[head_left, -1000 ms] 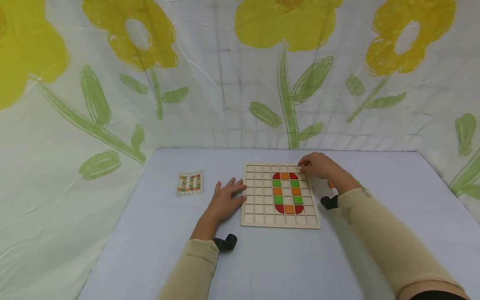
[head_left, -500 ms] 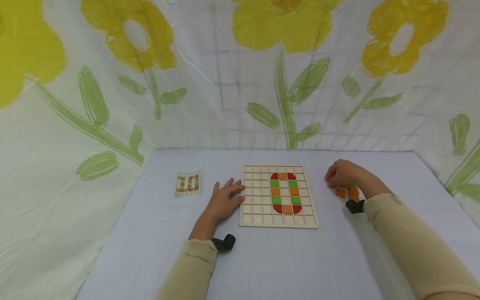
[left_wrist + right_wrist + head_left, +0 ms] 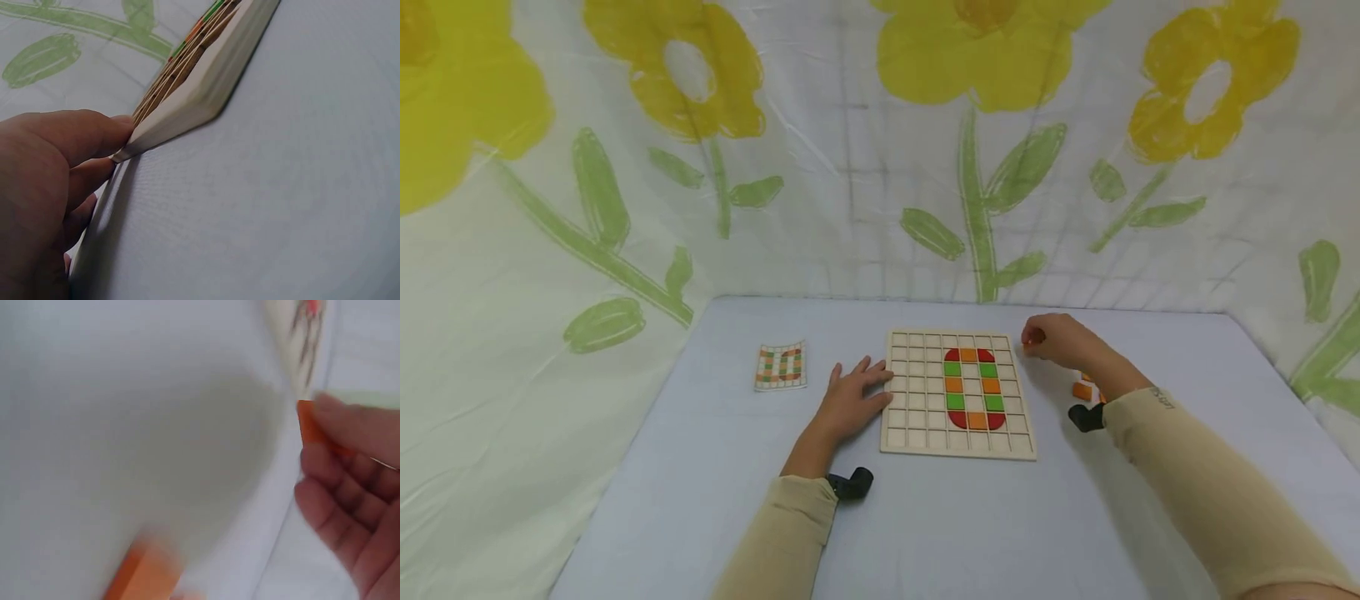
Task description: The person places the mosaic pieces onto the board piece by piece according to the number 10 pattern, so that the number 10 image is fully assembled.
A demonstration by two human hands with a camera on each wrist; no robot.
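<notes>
A wooden grid board (image 3: 917,408) lies on the table, with red, green and orange tiles forming an upright ring on its right half. My left hand (image 3: 848,404) rests at the board's left edge, fingers spread and fairly straight, thumb and fingertips touching the rim. My right hand (image 3: 1060,340) is just off the board's upper right corner. Between its thumb and forefinger it pinches an orange tile (image 3: 309,425), clearest in the right wrist view. Loose orange tiles (image 3: 1082,391) lie on the table under the right forearm, which partly hides them.
A small pattern card (image 3: 780,367) with a printed coloured grid lies left of the board. The white table (image 3: 955,525) meets a flower-printed cloth (image 3: 820,242) behind it. Each wrist wears a black camera (image 3: 853,483).
My right hand went from the board's upper right corner to the loose tiles, then came back toward the board with an orange tile. The left hand stayed in place.
</notes>
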